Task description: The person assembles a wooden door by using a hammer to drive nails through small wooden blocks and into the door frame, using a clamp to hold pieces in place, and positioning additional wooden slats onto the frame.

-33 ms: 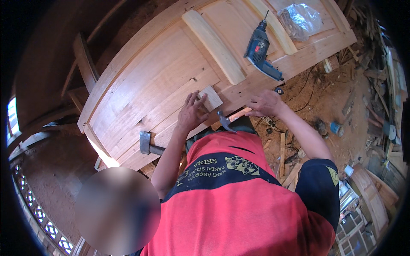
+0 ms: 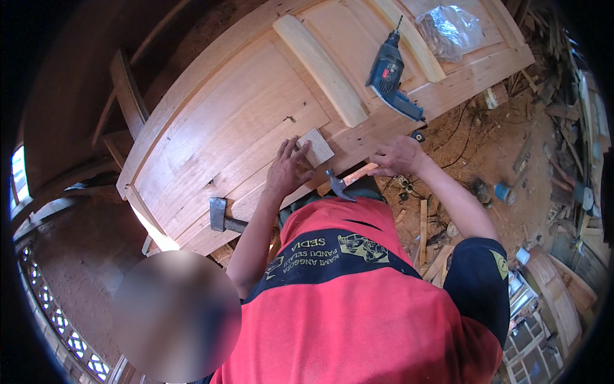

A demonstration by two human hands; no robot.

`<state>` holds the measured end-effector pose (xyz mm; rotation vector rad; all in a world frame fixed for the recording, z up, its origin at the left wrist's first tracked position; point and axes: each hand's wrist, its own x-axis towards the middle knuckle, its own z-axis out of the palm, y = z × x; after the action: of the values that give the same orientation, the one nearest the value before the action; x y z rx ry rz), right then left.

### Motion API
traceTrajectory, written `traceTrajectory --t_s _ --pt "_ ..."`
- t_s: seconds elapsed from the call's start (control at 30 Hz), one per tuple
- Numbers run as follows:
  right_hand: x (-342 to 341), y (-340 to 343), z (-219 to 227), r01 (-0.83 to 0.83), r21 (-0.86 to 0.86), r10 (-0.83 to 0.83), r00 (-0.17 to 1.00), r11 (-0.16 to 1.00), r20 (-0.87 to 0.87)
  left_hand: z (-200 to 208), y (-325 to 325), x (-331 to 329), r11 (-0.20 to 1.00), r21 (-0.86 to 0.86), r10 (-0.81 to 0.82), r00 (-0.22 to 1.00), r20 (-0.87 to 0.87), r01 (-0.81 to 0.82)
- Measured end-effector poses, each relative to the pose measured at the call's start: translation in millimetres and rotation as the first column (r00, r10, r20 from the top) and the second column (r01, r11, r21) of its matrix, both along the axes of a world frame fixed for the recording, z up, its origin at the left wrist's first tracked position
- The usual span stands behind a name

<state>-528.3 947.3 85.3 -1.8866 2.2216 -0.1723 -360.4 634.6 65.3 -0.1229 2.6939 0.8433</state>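
Small pale rectangular wooden block (image 2: pixel 318 148): lies flat near the near edge of a large reddish-brown panelled wooden slab (image 2: pixel 236 134); taken as landmark. Left hand (image 2: pixel 290 168): at the block's left side, fingers parted and lightly bent, fingertips at its edge, not closed around it. Claw hammer with grey metal head and orange-brown handle (image 2: pixel 358 175): right of the block and nearer the person, head apart from the block. Right hand (image 2: pixel 398 157): grasping the handle's far end.

Beyond the block: long pale wooden strip (image 2: pixel 320 70) laid across the slab; second pale strip (image 2: pixel 409 41) farther right. Blue-and-black power drill (image 2: pixel 386 73) between the strips, bit pointing away from the person. Crumpled clear plastic bag (image 2: pixel 449 32) farther off, contents unclear. Left of the block, nearer the person: grey metal-headed tool with dark handle (image 2: pixel 217 214), partly hidden by the left forearm.
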Motion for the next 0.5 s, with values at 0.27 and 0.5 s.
traceTrajectory --t_s 0.27,0.5 --pt "8.3 5.3 1.8 0.036 -0.089 -0.037 0.999 0.995 -0.008 -2.0 1.6 2.1 0.999 -0.037 -0.008 1.0 -0.02 0.008" --pt "8.0 6.3 -3.3 0.08 -0.035 -0.079 0.997 0.996 0.003 -0.3 1.9 1.1 0.999 -0.043 -0.002 1.0 -0.01 0.001"
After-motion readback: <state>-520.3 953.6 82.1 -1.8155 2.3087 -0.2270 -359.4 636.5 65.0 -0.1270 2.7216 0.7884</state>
